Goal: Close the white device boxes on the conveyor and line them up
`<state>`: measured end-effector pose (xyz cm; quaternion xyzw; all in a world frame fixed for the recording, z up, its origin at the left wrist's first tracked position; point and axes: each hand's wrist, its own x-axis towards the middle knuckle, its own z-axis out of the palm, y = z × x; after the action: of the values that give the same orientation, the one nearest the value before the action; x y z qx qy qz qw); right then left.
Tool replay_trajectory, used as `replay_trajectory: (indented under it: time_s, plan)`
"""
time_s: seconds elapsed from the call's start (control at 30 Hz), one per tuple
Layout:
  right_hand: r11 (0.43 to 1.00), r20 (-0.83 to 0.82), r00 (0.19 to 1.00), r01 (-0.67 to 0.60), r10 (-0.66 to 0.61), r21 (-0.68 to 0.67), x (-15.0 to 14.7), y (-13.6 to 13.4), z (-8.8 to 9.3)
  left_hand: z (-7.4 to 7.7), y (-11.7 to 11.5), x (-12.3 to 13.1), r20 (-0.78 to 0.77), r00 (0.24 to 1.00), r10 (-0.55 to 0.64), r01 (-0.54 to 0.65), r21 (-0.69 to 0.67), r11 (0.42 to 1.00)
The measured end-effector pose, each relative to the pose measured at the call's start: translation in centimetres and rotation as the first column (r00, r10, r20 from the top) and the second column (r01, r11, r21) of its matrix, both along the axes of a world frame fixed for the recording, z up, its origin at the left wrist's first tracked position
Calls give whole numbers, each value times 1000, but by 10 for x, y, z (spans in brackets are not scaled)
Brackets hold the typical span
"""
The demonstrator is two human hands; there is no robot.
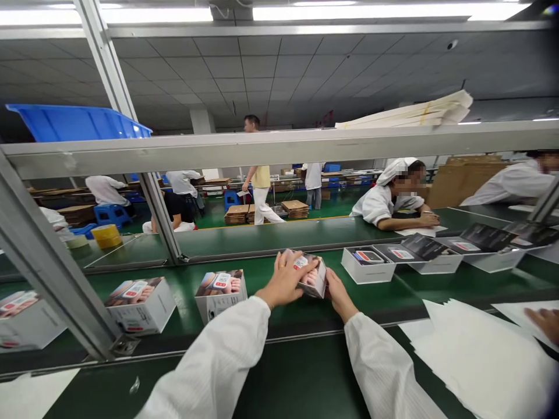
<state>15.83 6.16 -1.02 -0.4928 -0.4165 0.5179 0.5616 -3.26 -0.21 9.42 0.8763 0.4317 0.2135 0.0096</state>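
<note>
Both my hands are on a small printed product box [315, 278] over the green conveyor belt [266, 326]. My left hand [286, 278] lies across its top and left side with the fingers bent over it. My right hand [339, 291] grips its right edge, thumb toward me. The box is tilted a little, and part of its top is covered by my left fingers. To the left stands a closed box [220, 291] with the same print. On the right is an open white box [368, 265] with a device picture or screen showing inside.
More closed boxes [142, 302] sit farther left. Several open boxes [437, 256] line the belt to the right. White sheets [476, 349] lie at lower right beside another person's hand [544, 323]. A metal post [56, 279] and crossbar [279, 145] frame the station.
</note>
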Motion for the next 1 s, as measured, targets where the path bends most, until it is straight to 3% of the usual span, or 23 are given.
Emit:
replay_trajectory:
  time_s: [0.1, 0.2, 0.33, 0.5, 0.63, 0.73, 0.83, 0.9, 0.93, 1.0]
  plan:
    - [998, 86, 995, -55, 54, 14, -15, -11, 6, 37, 1, -4, -241, 969, -46, 44, -11, 999]
    - [993, 271, 955, -110, 120, -51, -22, -21, 11, 53, 2, -15, -361, 932, -47, 4, -119, 993]
    - [987, 392, 906, -138, 161, -86, -15, -32, 16, 48, 0, -33, -424, 906, -11, -83, -203, 976]
    - [995, 451, 887, -82, 97, -52, 8, -41, 12, 42, -4, -51, -414, 910, 18, -121, -222, 968]
    - [999, 436, 899, 30, -46, 44, 36, -40, -2, 43, -4, -60, -410, 912, 23, -125, -223, 967]
    - [968, 413, 875, 221, -251, 120, 64, -35, -9, 43, -7, -68, -405, 914, 34, -133, -219, 967]
    - [845, 372, 762, 511, -530, 159, 95, -25, -8, 43, -13, -75, -402, 915, 35, -132, -216, 968]
    - [752, 307, 697, 648, -649, 118, 112, -15, -4, 43, -17, -82, -400, 915, 42, -133, -202, 970]
    - [727, 270, 686, 681, -675, 86, 119, -9, -3, 43, -19, -85, -399, 916, 47, -136, -199, 970]
    - [729, 204, 710, 683, -674, 35, 128, 4, 1, 44, -22, -92, -393, 918, 58, -150, -208, 967]
